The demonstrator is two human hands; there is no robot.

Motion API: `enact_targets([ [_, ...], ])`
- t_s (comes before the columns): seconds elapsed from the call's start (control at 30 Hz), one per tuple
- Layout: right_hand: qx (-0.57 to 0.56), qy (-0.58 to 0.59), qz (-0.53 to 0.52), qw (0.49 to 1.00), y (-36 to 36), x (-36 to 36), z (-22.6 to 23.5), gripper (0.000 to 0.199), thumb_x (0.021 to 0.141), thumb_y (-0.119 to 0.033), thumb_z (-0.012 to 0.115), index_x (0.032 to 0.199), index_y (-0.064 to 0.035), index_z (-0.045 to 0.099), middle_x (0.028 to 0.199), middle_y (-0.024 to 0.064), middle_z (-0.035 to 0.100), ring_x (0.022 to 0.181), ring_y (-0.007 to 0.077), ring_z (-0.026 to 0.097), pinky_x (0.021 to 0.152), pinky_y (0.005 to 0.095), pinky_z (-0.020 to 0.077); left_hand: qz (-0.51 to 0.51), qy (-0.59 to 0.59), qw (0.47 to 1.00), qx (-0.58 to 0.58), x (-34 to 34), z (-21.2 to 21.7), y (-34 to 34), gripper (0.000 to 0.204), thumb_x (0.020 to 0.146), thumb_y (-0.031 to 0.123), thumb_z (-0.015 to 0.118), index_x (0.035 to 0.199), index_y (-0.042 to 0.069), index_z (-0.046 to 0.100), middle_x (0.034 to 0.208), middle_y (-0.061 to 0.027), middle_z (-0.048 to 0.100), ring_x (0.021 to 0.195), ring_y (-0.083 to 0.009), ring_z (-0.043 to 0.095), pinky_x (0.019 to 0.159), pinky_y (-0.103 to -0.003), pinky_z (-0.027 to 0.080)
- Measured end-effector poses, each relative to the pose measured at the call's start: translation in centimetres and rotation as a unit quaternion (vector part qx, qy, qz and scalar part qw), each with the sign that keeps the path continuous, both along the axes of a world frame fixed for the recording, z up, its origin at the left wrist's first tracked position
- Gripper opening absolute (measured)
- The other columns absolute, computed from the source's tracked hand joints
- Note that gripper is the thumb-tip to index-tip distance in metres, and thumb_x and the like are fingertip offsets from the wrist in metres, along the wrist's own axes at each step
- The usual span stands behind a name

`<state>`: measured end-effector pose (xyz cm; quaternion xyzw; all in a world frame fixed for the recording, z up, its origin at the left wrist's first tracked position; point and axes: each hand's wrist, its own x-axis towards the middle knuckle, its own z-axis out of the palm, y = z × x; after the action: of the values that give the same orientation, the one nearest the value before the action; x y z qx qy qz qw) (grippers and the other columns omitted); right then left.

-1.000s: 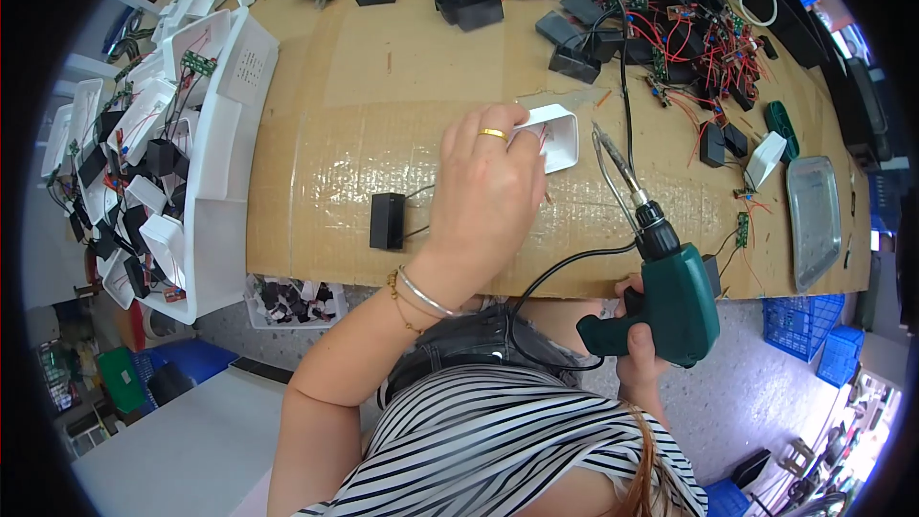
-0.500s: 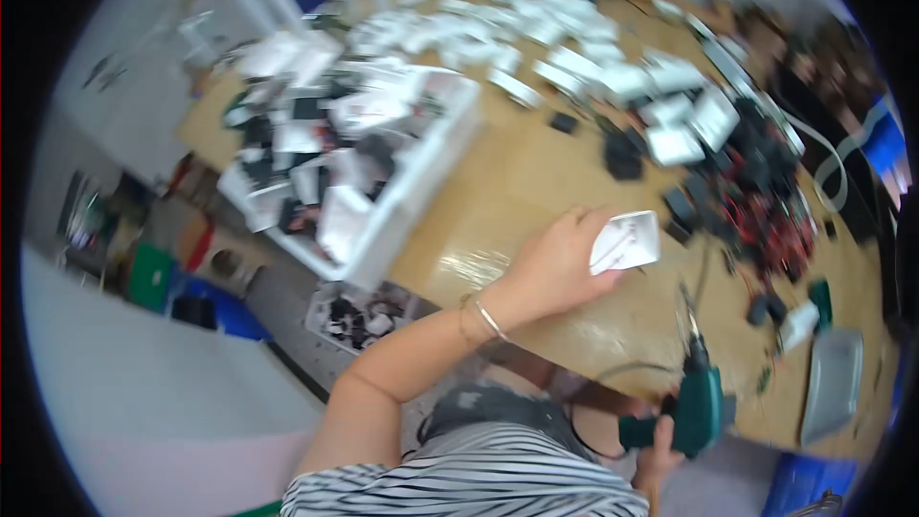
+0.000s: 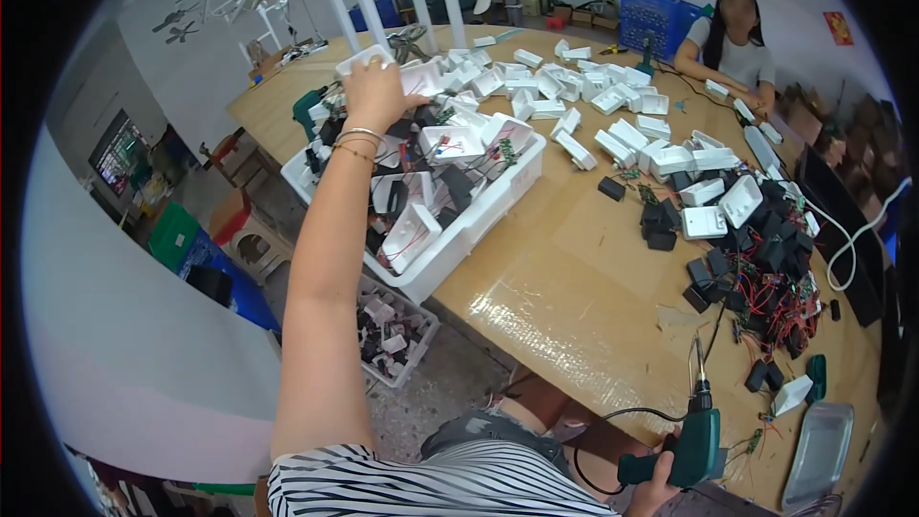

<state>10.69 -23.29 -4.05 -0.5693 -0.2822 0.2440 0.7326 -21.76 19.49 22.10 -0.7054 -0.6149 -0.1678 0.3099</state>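
My left hand (image 3: 375,96) reaches over the heaped white crate (image 3: 450,263). Its fingers are on a white plastic casing (image 3: 362,59) at the crate's far side, and the thumb points right beside another white casing (image 3: 421,78). The palm hides part of the grip. At the table's near edge, my right hand (image 3: 653,490) is wrapped round the handle of a green soldering gun (image 3: 697,450). Its metal tip (image 3: 696,359) points away from me, above the tabletop, and a black cable (image 3: 632,414) trails from it. Inside the crate lie white casings, black blocks, wires and small green circuit boards.
Many white casings (image 3: 550,86) cover the table's far part. At right is a pile of black blocks with red wires (image 3: 775,268). A grey tray (image 3: 816,464) lies near right. Another crate (image 3: 407,364) stands on the floor. A person (image 3: 732,48) sits across the table.
My left hand has moved from the table's middle, where it held a white casing, to the far left over the crate. The right hand keeps the soldering gun near the same spot. The view has shifted.
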Motion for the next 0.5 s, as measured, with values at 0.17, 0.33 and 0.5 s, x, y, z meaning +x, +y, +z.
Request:
enact_targets([
  [0.17,0.002,0.03,-0.008,1.0,1.0,-1.0,1.5,0.042,0.082,-0.016,0.056,0.117,0.0041,0.048,0.104,0.0108,0.056,0.078,0.0138,0.051,0.067,0.0242,0.0438,-0.125,0.004,0.976,0.178,7.6,-2.9,0.6,0.059,0.067,0.058,0.063,0.092,0.004,0.063,0.102,-0.0121,0.056,0.094,-0.03,0.049,0.077,-0.042,0.041],
  [0.33,-0.009,0.028,-0.037,0.999,1.3,-1.0,2.3,0.044,0.079,-0.018,0.06,0.116,0.003,0.048,0.105,0.0095,0.056,0.078,0.0142,0.053,0.07,0.0262,0.0448,-0.303,-0.062,0.942,-0.129,22.0,-9.0,1.6,0.044,0.075,0.042,0.061,0.096,0.004,0.061,0.101,-0.0152,0.058,0.097,-0.0305,0.053,0.079,-0.042,0.044],
  [0.5,-0.063,0.03,-0.017,0.997,0.4,-0.8,1.3,0.045,0.079,-0.019,0.059,0.117,0.0032,0.047,0.098,0.0086,0.056,0.078,0.014,0.053,0.071,0.0271,0.0447,-0.284,-0.028,0.946,-0.154,28.1,-16.9,7.2,0.052,0.077,0.045,0.059,0.114,0.008,0.055,0.1,-0.0157,0.06,0.091,-0.0341,0.057,0.077,-0.041,0.046],
])
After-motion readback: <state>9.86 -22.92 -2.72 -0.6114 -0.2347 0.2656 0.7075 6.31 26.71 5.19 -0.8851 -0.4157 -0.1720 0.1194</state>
